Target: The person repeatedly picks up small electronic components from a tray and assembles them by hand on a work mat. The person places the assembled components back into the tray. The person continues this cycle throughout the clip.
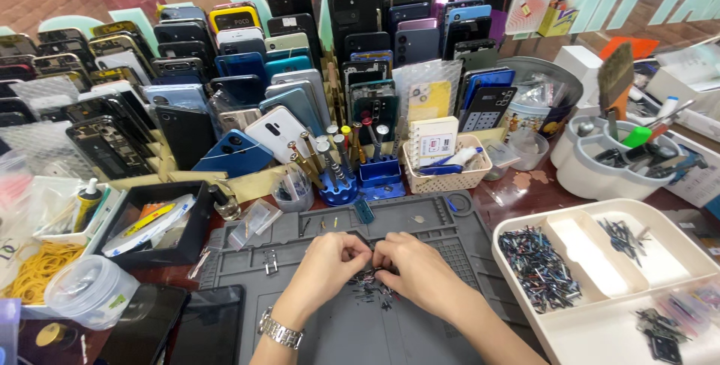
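The left hand and the right hand are close together, with their fingertips almost touching. The fingers of both hands are curled and pinched on a tiny dark part held between them. It is too small to tell what kind of part it is.

Right under the hands lies a little pile of small dark parts. The pile sits on a gray work mat that covers the table. A silver watch is on the left wrist.

Just past the fingertips, a bit farther from the person, stand a blue round stand full of screwdrivers and a blue square stand with more tools. Beside them is a small white basket.

To the right of the right hand is a big white tray with 3 or more sections. It has heaps of thin dark bits in it.

To the left of the left hand is a black box with a tube inside. Farther left are a clear round tub and a bunch of yellow rubber bands.

Far past both hands, many phone backs stand in rows, in black, blue, white and other colors. Far to the right is a white holder with brushes and pens.
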